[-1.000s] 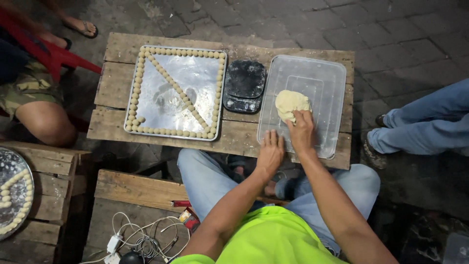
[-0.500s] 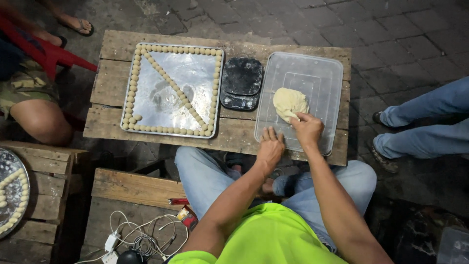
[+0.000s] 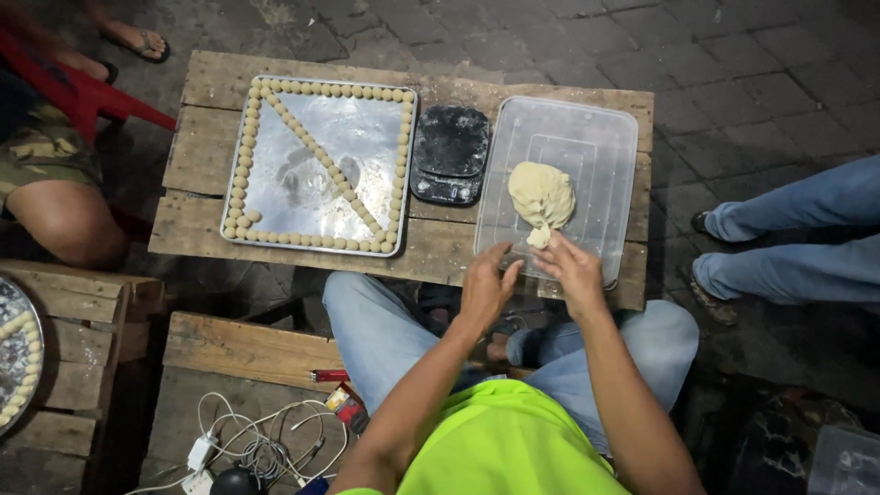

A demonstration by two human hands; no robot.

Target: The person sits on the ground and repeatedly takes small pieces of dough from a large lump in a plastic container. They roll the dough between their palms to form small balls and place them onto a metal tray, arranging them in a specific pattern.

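A pale dough lump (image 3: 541,191) lies in a clear plastic container (image 3: 600,137) on the right of a wooden pallet table (image 3: 197,147). My right hand (image 3: 576,273) is at the container's near edge and pinches a small piece of dough (image 3: 539,237) just below the lump. My left hand (image 3: 486,289) hovers beside it with its fingers apart, holding nothing. A metal tray (image 3: 312,179) on the left carries small dough balls (image 3: 246,137) along its rim and one diagonal. A black kitchen scale (image 3: 449,151) sits between tray and container.
Another person's jeans-clad legs (image 3: 788,243) are at the right, and a seated person's bare knee (image 3: 64,220) and a red chair (image 3: 87,92) at the left. A lower pallet (image 3: 229,353) holds white cables (image 3: 261,449). Another round tray (image 3: 14,362) shows at the left edge.
My right hand has pulled back from the top of the dough lump toward me, bringing a small piece away. My left hand has lifted off the table edge.
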